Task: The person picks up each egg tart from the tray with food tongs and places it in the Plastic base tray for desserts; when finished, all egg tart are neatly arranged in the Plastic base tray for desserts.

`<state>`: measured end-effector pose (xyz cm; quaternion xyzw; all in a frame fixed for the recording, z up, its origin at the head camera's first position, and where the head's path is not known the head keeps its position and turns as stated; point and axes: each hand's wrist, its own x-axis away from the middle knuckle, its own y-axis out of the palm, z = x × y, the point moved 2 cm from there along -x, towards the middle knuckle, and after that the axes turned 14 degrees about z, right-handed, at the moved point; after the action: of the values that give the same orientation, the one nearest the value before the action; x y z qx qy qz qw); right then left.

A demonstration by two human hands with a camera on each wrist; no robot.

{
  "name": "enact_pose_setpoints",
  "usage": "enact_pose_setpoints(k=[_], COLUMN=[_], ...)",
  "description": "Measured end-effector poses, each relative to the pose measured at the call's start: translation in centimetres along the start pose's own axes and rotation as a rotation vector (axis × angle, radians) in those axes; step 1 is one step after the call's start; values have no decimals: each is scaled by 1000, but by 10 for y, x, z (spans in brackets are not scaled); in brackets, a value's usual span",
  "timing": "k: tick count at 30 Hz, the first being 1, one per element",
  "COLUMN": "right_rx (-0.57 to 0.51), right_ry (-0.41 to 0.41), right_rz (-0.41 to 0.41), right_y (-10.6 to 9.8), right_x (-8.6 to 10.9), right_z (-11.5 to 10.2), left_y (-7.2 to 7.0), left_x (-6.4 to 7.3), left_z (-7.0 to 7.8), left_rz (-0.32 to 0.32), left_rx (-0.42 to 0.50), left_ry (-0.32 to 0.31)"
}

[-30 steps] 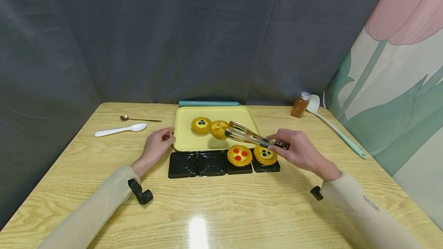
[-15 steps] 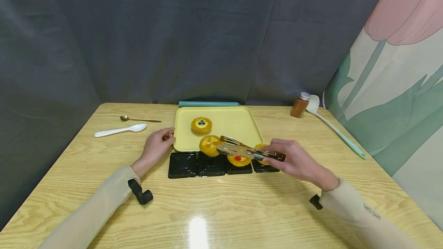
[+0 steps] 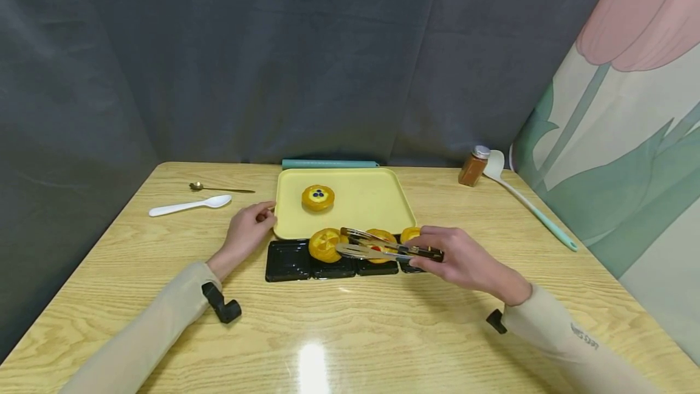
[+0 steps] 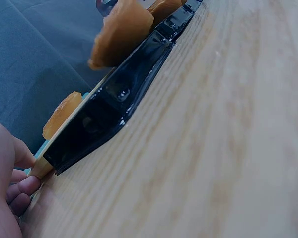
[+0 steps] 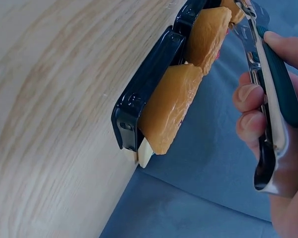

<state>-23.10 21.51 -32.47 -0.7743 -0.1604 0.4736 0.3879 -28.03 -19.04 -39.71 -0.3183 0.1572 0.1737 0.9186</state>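
Observation:
My right hand grips metal tongs by their dark handle. At the tips of the tongs is a tart with a cross-like yellow top, over the second black square holder from the left. In the left wrist view this tart looks tilted above the holder; whether it touches is unclear. My left hand pinches the left rim of the yellow tray. A blueberry-topped tart lies on that tray. The tongs partly cover a red-topped tart in the third holder.
The leftmost black holder stands beside the others. Another tart sits in the rightmost one, mostly hidden. A white spoon and a small metal spoon lie left. A spice jar and a long-handled spatula are right.
The tongs have carried the cross-topped tart from the yellow tray forward to the near side and left, down over the second black holder. My left hand has stayed at the tray's rim.

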Motion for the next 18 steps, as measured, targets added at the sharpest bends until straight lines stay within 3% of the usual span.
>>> enact_pose_setpoints(k=[18], right_rx=[19], right_ry=[35], right_rz=[-11], right_y=[-13], right_x=[1], right_z=[5], left_y=[-1], left_x=[0], left_z=[1], left_rz=[-6], left_rx=[6], left_ry=[9])
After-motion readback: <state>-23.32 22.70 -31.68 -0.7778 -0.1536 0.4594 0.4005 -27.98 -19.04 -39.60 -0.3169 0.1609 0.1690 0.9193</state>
